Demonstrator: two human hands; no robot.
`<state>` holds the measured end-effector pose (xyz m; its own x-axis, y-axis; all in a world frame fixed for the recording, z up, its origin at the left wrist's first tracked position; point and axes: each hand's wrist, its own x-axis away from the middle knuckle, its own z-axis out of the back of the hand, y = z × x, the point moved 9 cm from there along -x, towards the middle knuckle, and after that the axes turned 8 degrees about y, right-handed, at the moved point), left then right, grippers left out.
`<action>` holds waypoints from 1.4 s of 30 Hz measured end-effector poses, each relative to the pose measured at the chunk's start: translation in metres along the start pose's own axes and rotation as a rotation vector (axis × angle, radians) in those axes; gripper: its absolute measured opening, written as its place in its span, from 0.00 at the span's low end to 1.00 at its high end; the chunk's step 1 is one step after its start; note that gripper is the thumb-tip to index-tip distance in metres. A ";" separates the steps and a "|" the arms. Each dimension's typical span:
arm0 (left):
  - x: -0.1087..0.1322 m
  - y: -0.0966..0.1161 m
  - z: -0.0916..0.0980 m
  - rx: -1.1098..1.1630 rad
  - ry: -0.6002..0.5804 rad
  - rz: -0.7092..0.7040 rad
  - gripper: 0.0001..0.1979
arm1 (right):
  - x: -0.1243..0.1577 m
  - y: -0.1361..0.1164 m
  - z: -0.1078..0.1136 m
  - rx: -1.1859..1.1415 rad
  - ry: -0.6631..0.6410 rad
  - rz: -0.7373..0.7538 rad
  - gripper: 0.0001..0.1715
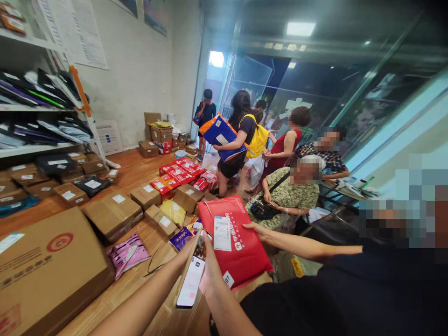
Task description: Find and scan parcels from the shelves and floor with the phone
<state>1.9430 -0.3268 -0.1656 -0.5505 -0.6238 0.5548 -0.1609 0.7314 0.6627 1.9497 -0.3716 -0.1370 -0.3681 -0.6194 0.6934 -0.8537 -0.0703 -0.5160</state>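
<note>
A smartphone point(191, 283) with a lit, mostly white screen is tilted in front of me, with my right hand point(210, 267) closed along its right side. My left hand point(189, 247) reaches in from the lower left and ends behind the phone's upper part. Its fingers are hidden there, close to the left edge of a red padded mailer point(241, 261). The mailer carries a white shipping label point(223, 233) and a small number sticker point(228, 279). Another person's hand point(257, 232), from the right, grips the mailer's far right edge.
Cartons point(112, 212), red boxes point(180, 171) and a pink bag point(129, 254) cover the wooden floor. Shelves point(38, 108) of parcels line the left wall. A dark-shirted person point(315, 289) is close on my right. Several people stand or sit farther off, one holding a blue-orange parcel point(221, 135).
</note>
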 end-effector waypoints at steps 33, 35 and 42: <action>0.465 0.111 0.489 0.272 0.551 -0.312 0.43 | 0.265 0.518 -0.312 0.296 -0.966 -0.601 0.40; 0.474 0.111 0.505 0.305 0.547 -0.312 0.43 | 0.279 0.539 -0.324 0.326 -1.028 -0.660 0.46; 0.489 0.137 0.559 0.437 0.542 -0.343 0.41 | 0.283 0.609 -0.369 0.509 -1.015 -0.690 0.49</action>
<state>1.1940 -0.3776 -0.0852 0.0479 -0.8002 0.5978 -0.6207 0.4451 0.6455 1.1897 -0.3010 -0.0688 0.7088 -0.6279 0.3213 -0.4389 -0.7492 -0.4960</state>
